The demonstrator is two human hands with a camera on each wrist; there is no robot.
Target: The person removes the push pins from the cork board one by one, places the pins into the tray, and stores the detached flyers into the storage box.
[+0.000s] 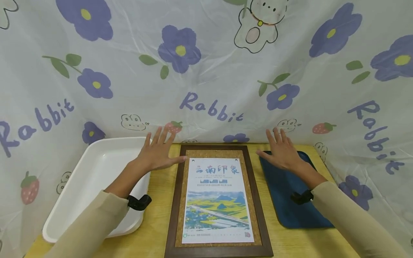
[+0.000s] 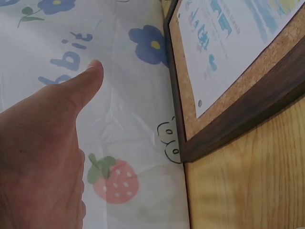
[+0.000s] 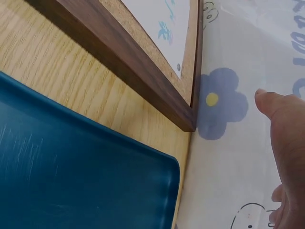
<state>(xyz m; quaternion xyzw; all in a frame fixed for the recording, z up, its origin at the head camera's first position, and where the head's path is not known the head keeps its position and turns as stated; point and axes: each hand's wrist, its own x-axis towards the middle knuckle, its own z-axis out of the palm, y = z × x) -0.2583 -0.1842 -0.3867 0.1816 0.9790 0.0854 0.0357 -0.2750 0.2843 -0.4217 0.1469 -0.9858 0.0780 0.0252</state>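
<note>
My left hand hovers with spread fingers between a white tray and a framed cork board, holding nothing. Over the far end of a dark blue tray, my right hand is likewise spread and holds nothing. A printed poster with a yellow-green landscape lies on the cork, with round pins at its top corners. In the left wrist view the thumb points toward the board's dark wooden frame. The right wrist view shows the other thumb beyond the frame's corner.
All three items lie on a yellow wood-grain table. A white cloth printed with purple flowers, strawberries and the word Rabbit rises behind the table and along its sides. Each wrist wears a black strap mount.
</note>
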